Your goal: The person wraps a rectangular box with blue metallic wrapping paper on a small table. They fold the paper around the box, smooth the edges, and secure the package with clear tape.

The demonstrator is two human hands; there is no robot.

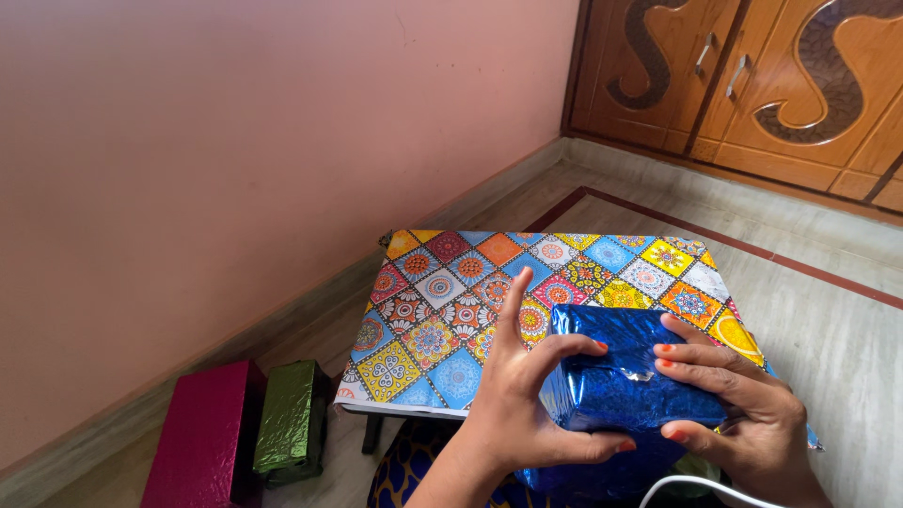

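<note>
Where hands (527, 404) clasp: shiny blue box (621, 381)

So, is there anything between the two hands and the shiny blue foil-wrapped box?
Nothing visible: the left hand and the right hand already touch the shiny blue foil-wrapped box from both sides.

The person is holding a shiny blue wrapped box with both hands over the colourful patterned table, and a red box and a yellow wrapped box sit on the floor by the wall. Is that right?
Nearly. The head view shows the second box on the floor is green, not yellow. It sits beside the red box by the wall. The rest holds: the left hand and right hand hold the shiny blue wrapped box over the colourful patterned table.
</note>
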